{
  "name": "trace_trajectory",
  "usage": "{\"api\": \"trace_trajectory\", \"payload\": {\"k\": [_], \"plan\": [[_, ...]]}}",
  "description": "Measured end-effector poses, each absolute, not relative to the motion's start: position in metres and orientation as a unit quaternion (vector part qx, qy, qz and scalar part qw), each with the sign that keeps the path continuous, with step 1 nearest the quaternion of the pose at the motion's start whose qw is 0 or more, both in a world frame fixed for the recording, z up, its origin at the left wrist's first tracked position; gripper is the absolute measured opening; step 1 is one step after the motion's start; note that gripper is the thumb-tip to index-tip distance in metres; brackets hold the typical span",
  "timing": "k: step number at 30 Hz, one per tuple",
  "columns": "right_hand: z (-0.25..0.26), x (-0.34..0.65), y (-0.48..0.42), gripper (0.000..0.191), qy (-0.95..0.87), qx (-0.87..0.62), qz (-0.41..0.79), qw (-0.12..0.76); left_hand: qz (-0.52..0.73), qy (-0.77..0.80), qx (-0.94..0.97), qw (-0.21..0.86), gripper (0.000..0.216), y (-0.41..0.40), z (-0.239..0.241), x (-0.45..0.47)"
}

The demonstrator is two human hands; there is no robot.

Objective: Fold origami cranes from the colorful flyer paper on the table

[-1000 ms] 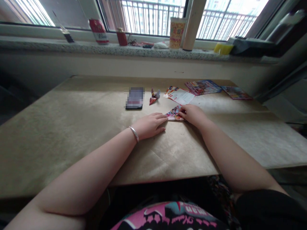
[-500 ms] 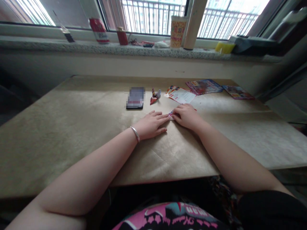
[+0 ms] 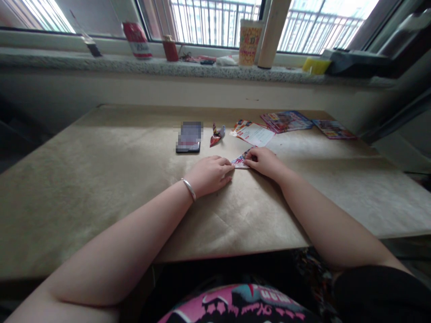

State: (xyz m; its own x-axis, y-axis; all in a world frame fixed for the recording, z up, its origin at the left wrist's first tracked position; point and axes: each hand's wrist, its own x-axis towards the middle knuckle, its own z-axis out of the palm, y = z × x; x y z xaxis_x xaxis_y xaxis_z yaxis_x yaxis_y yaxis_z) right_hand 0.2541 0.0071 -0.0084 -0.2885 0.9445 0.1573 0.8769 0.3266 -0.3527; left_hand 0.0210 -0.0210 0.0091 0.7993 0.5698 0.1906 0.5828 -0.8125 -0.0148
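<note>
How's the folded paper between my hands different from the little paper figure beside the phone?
The folded paper lies low on the table; the paper figure rises in separate points. Your left hand and right hand are at the folded paper; neither touches the paper figure. Both show colourful print.

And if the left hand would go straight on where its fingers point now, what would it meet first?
The folded printed paper: the left hand seems to touch its left corner. Beyond it, in roughly the same line, is the right hand.
</note>
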Motion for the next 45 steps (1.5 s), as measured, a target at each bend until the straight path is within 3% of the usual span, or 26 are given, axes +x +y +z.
{"api": "trace_trajectory", "payload": {"k": [18,26,34,45], "plan": [[-0.002,0.254,0.000,0.017,-0.777,-0.609,0.090,0.132,-0.082,-0.324,-0.942,0.038,0.037,-0.021,0.006,0.022],[0.009,0.236,-0.014,0.030,-0.833,-0.537,-0.110,0.077,-0.098,-0.299,-0.949,0.034,0.036,-0.015,0.004,0.020],[-0.005,0.239,0.000,0.020,-0.820,-0.558,0.023,0.125,-0.097,-0.320,-0.941,0.056,0.034,-0.020,0.005,0.021],[-0.004,0.239,0.003,0.021,-0.811,-0.574,0.035,0.107,-0.091,-0.361,-0.925,0.080,0.032,-0.025,0.007,0.027]]}}
